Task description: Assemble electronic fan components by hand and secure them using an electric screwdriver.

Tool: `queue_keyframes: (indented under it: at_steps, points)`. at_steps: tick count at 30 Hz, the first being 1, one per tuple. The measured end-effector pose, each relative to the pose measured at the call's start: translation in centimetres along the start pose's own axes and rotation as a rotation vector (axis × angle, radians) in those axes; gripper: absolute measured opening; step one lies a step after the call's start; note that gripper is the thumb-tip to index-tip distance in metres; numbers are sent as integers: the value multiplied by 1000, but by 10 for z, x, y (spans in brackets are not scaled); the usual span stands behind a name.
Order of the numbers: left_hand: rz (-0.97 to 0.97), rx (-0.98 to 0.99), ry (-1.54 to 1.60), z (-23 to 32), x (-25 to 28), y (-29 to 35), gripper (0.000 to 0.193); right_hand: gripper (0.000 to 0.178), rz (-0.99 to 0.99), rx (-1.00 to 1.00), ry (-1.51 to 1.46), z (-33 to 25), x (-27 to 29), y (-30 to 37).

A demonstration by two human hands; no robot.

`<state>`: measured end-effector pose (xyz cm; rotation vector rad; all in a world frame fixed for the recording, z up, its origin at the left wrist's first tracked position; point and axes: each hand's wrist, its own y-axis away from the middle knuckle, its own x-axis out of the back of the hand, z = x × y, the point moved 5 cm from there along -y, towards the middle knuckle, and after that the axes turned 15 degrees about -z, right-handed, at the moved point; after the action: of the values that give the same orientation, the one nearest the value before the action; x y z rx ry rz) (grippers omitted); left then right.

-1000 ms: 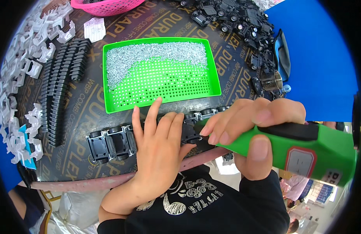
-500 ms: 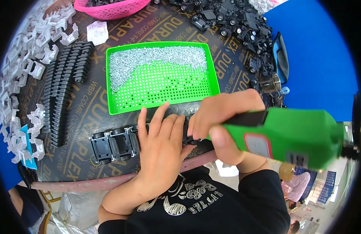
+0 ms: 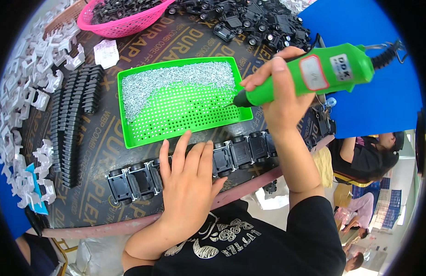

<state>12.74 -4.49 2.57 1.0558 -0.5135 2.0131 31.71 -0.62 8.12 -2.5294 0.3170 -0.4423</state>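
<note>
My left hand [image 3: 187,188] lies flat, fingers spread, across a row of black toy car chassis [image 3: 240,152] along the table's near edge; it hides part of the row. In my right hand [image 3: 286,99] is a green electric screwdriver [image 3: 330,69], gripped and tilted, its black nose pointing left. The bit is over the right end of a green perforated tray [image 3: 122,117]. Small silvery screws [image 3: 176,73] are heaped along the tray's far and left sides, with a few scattered lower down. My left fingertips are close to the tray's near rim.
White plastic parts [image 3: 26,101] cover the left side beside stacked black strips [image 3: 72,129]. A pink basket [image 3: 116,30] of black parts, a paper slip [image 3: 106,54] and heaped black toy cars [image 3: 263,25] line the back. Another person [image 3: 372,154] is at the right.
My right hand has lifted the screwdriver off the chassis row and swung it up and away to the tray's right end. The left hand stays on the row.
</note>
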Motion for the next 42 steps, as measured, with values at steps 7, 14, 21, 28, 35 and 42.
queue_keyframes:
  at_steps: [7, 14, 21, 28, 35, 42]
  points:
    - [-4, -34, -6, -2, -3, 1, 66, 14, 66, 71, -105, 15, -2, 3]
    - [35, -46, -25, 0, -5, 2, 66, 19, 71, 26, -39, 4, 1, 8]
    - [67, -21, -43, 4, 1, 1, 69, 22, -129, 72, -171, -85, 3, 32]
    - [104, -37, -41, -3, -8, 2, 61, 29, -258, -41, -187, -83, -22, 64]
    - [91, -53, -46, 2, -6, 2, 61, 33, -272, -136, -156, -75, -26, 66]
    - [149, -72, -77, -4, -13, 4, 61, 29, -363, -98, -32, -63, -47, 70]
